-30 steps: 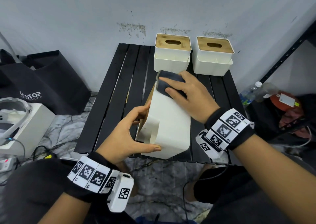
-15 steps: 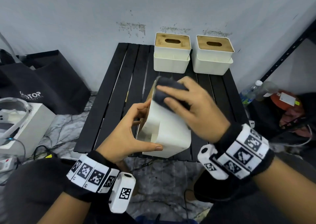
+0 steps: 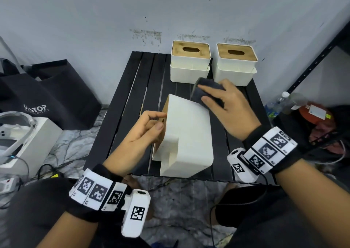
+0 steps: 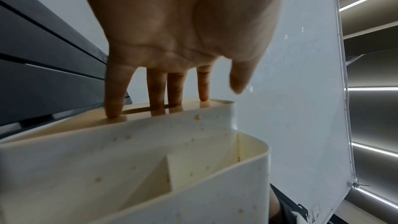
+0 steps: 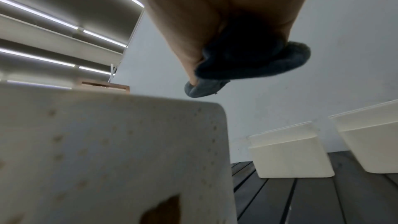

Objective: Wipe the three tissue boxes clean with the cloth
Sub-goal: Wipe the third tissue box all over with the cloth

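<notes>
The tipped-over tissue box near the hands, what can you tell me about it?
The tipped tissue box is cream white, looks like plastic, with rounded corners and a wooden-looking slotted lid facing left. It lies on its side at the near edge of the black slatted table. Small brownish specks dot it. The left hand rests straight fingers on the lid; the right hand holds the dark cloth at its far corner.

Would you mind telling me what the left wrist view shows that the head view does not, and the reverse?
Only the left wrist view shows the left hand's fingertips resting straight on the tipped box's wooden lid. Only the head view shows the right hand holding the dark cloth, plus two upright boxes behind. Both show the tipped box on the black table.
</notes>
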